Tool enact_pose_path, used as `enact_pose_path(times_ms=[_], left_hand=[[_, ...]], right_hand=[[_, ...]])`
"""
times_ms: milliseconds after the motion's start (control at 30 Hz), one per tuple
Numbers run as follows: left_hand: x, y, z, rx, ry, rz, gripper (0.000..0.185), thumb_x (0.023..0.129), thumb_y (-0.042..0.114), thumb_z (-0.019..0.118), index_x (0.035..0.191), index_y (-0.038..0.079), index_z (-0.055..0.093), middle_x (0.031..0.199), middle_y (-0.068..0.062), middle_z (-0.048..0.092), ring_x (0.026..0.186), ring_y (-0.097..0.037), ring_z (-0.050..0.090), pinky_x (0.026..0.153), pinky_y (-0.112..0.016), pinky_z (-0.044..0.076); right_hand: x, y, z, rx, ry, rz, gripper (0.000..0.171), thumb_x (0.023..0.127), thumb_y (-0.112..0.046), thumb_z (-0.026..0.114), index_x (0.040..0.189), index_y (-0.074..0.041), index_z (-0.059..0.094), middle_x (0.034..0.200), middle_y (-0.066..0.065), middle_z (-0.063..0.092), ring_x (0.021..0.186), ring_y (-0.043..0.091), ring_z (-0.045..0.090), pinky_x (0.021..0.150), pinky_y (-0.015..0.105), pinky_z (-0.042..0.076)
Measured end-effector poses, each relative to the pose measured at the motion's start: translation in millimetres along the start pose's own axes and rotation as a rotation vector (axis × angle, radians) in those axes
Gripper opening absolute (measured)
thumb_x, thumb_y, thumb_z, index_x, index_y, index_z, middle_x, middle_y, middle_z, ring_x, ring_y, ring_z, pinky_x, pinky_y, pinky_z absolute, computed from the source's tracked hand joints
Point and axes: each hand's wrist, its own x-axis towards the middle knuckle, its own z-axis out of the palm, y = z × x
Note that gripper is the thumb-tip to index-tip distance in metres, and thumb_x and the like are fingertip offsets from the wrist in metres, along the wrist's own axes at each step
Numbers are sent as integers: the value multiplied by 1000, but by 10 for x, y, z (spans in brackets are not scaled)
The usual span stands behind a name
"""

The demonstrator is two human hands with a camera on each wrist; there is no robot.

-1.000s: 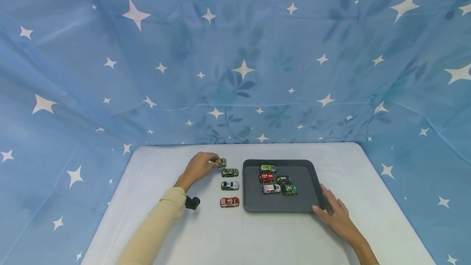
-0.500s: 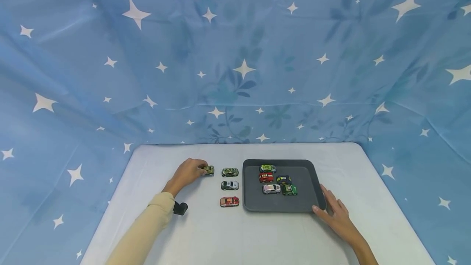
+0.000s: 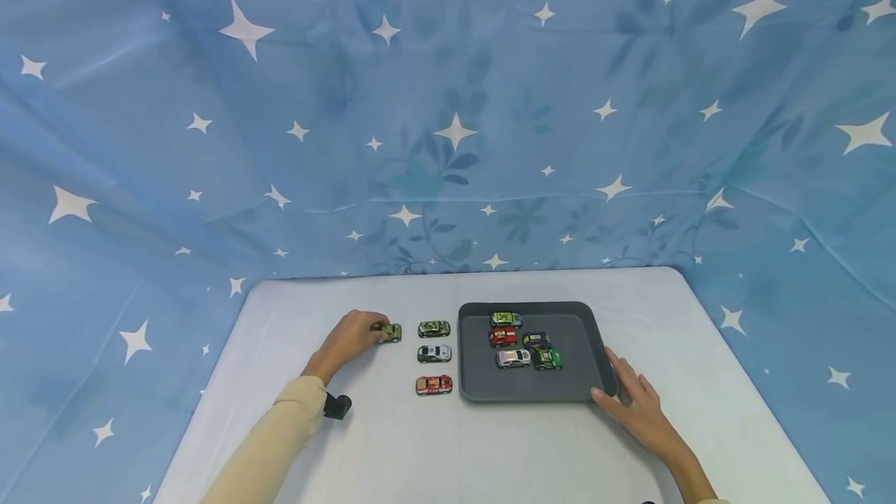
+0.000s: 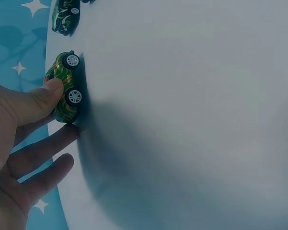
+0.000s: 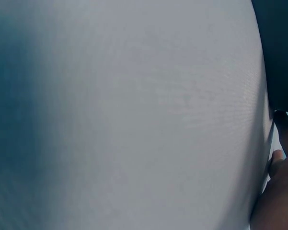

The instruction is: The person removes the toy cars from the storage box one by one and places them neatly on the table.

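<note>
Head view shows your left hand (image 3: pixel 350 337) low on the white table (image 3: pixel 490 449), fingers curled round a small green-and-gold toy car (image 3: pixel 390 332) that sits on its wheels on the tabletop. Your left wrist camera confirms the pinch: the thumb (image 4: pixel 36 100) presses on the side of that car (image 4: pixel 67 88), while the other fingers lie below it, loosely bent. The car stands just left of a column of three more cars outside the tray: a dark green car (image 3: pixel 434 328) nearest to it, a white-and-green car (image 3: pixel 434 353) in front of that, and a red car (image 3: pixel 434 385) closest to you. They are apart from one another.

Your right hand (image 3: pixel 633 403) rests with fingers straight and slightly spread on the table, touching the near right corner of the dark grey tray (image 3: pixel 476 387). From the right wrist camera only a fingertip (image 5: pixel 278 155) beside the tray's dark edge (image 5: pixel 278 48) can be made out. Inside the tray, toward its far side, five cars are gathered: a light green one (image 3: pixel 505 320) at the back, a red one (image 3: pixel 504 337), a dark blue one (image 3: pixel 537 339), a silver one (image 3: pixel 513 358) and a green one (image 3: pixel 547 358). Blue star-printed cloth (image 3: pixel 448 99) hangs behind and around the table.
</note>
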Motion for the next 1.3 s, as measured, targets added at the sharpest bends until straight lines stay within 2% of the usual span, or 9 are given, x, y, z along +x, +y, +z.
enact_pose_path(times_ms=[433,600,733,833,900,967,1167,1267,1300], left_hand=[[-20,-52,32,-1,1,5,20,94,6,84,113,3,81,108,-10,79,100,-29,74,89,-50,59],[-29,-29,-24,-22,-10,-18,31,97,15,82,125,3,78,113,-13,78,98,-29,74,87,-50,59],[11,6,-84,-70,-10,-11,46,104,28,75,144,6,69,87,-20,72,73,-38,64,84,-54,55],[91,55,-101,-100,23,30,53,107,35,71,152,8,62,101,-22,75,87,-40,70,97,-58,54],[155,107,-93,-106,52,58,55,107,36,70,154,10,60,129,-19,73,115,-38,70,108,-58,49],[223,168,-69,-118,73,75,56,106,36,71,155,10,59,149,-15,62,136,-38,60,113,-58,46],[419,420,50,-141,72,127,56,107,34,70,156,11,57,151,-14,61,136,-35,60,113,-55,47],[503,558,110,-161,65,158,56,108,34,69,157,11,57,151,-13,62,119,-30,69,109,-53,50],[531,606,127,-166,62,166,56,108,35,69,157,12,57,151,-12,62,119,-29,69,110,-52,50]], right_hand=[[-1,47,10,6,7,-6,91,103,-36,69,173,-10,17,170,36,18,156,59,11,123,69,-8],[-4,42,2,19,2,6,91,103,-36,69,173,-11,17,170,35,17,156,58,9,123,69,-8],[1,42,6,5,4,5,91,103,-37,69,173,-10,17,170,36,18,156,58,10,123,69,-7],[6,45,8,-2,7,2,92,103,-37,69,173,-9,17,169,37,19,156,59,11,123,69,-7],[7,47,5,-4,10,2,91,103,-37,69,173,-9,17,169,37,19,156,59,11,123,68,-7],[7,43,2,-5,13,0,91,103,-37,69,173,-9,17,168,37,20,156,59,12,123,69,-7],[-2,35,3,-6,23,-1,91,102,-37,69,172,-8,19,168,37,22,156,58,12,123,70,-4],[0,41,10,-3,23,-1,90,102,-37,69,172,-9,20,168,36,22,156,58,11,123,70,-4],[4,43,10,-3,21,-3,90,102,-37,69,172,-9,20,168,36,22,156,58,11,123,70,-5]])
